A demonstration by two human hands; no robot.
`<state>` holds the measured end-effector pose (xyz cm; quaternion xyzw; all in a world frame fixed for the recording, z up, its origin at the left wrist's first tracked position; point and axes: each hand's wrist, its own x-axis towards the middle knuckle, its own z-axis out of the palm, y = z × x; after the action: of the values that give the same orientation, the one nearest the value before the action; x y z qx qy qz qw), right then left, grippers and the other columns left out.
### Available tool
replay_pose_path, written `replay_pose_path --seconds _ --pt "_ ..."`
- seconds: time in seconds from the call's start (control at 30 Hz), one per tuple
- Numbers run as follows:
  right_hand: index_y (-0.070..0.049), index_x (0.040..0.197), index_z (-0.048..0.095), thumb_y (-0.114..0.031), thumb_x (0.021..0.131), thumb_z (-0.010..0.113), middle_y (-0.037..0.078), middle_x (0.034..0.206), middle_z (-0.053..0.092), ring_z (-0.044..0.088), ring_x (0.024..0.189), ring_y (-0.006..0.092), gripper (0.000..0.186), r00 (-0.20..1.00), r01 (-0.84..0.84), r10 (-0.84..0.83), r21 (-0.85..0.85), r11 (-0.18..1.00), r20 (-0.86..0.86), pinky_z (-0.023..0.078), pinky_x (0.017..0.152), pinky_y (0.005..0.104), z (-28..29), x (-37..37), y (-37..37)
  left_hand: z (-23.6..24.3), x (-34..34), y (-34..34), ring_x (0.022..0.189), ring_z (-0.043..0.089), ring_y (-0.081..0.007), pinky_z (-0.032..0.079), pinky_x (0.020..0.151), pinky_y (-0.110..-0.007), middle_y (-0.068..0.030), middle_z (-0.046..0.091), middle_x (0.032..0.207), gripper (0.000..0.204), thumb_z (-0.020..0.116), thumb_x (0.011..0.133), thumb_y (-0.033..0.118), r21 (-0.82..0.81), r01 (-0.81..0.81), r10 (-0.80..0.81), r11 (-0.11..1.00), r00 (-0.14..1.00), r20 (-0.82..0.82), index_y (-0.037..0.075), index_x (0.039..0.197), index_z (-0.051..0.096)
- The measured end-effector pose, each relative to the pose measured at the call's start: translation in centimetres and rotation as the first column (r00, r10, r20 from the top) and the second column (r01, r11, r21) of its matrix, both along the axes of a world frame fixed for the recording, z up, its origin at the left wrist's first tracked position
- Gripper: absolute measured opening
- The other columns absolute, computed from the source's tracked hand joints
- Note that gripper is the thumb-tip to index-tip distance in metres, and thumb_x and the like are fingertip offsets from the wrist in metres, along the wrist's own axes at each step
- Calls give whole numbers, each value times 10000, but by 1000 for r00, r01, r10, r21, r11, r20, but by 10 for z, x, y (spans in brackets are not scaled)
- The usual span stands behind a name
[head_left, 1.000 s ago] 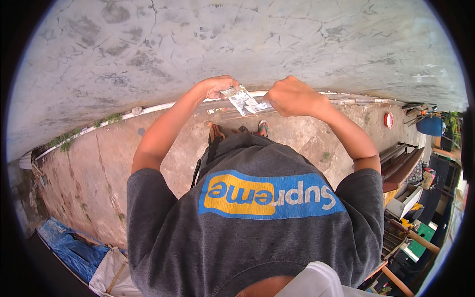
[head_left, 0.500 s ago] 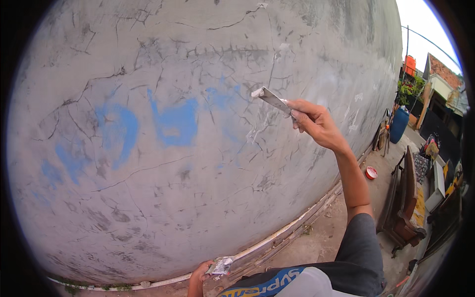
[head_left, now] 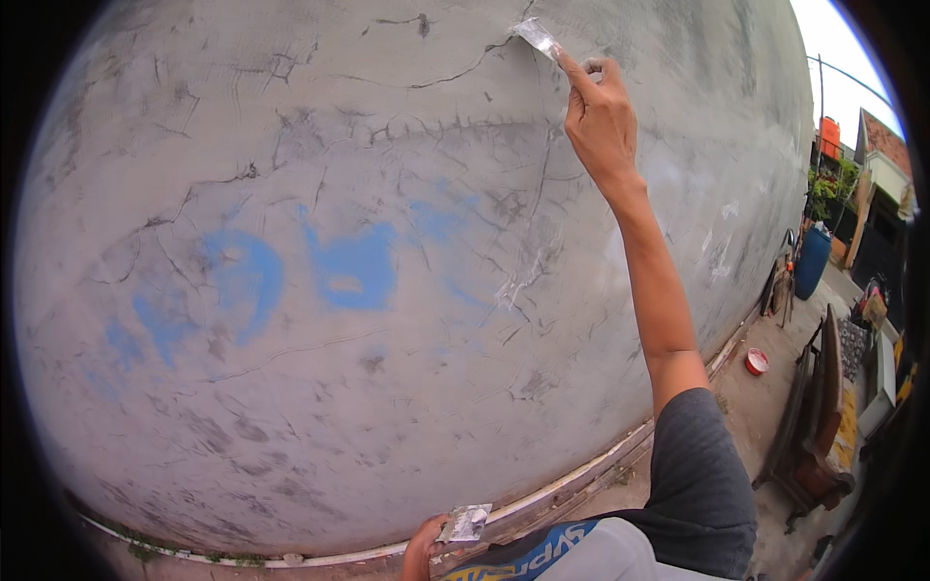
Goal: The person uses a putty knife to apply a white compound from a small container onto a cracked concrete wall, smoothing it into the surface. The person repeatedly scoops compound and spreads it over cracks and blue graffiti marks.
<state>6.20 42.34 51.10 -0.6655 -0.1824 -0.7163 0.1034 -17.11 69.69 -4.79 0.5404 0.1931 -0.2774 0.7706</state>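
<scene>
High on the cracked grey wall point(head_left: 426, 407), my right hand point(head_left: 603, 126) grips a putty knife point(head_left: 536, 39), its whitish blade laid against the surface at the upper end of a long dark crack point(head_left: 450, 76). My arm is stretched upward. Low down, close to my body, my left hand point(head_left: 422, 547) is closed on a flat, putty-smeared plate point(head_left: 466, 523) carrying white paste; its exact kind I cannot make out. Blue paint patches point(head_left: 358, 266) mark the wall's middle. White putty smears point(head_left: 523, 276) lie to their right.
A pipe point(head_left: 581, 473) runs along the wall's foot. To the right, a small red tub point(head_left: 757, 361) with white contents sits on the ground. Beyond it are a wooden bench point(head_left: 819, 426) and a blue barrel point(head_left: 812, 261).
My right hand has moved up with the putty knife, from held away mid-wall to the blade on the upper crack. My left hand and its plate have shifted slightly right in view.
</scene>
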Motion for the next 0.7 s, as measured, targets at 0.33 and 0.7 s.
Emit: replay_pose_path --seconds 0.33,0.7 --pt "-337 1280 523 121 789 556 19 993 544 569 868 174 672 965 194 -39 -607 771 258 551 760 294 89 16 -84 -40 -5 9 702 612 -175 505 566 -333 -74 626 833 183 489 874 146 -27 -241 236 970 963 -131 7 938 591" --pt "-399 1362 422 97 749 479 126 1205 451 505 1007 252 791 965 256 -172 -853 455 198 464 807 368 145 20 -87 -41 14 -67 695 609 -171 498 553 -328 -72 627 831 189 483 877 152 -70 -300 285 951 944 -167 11 941 591"
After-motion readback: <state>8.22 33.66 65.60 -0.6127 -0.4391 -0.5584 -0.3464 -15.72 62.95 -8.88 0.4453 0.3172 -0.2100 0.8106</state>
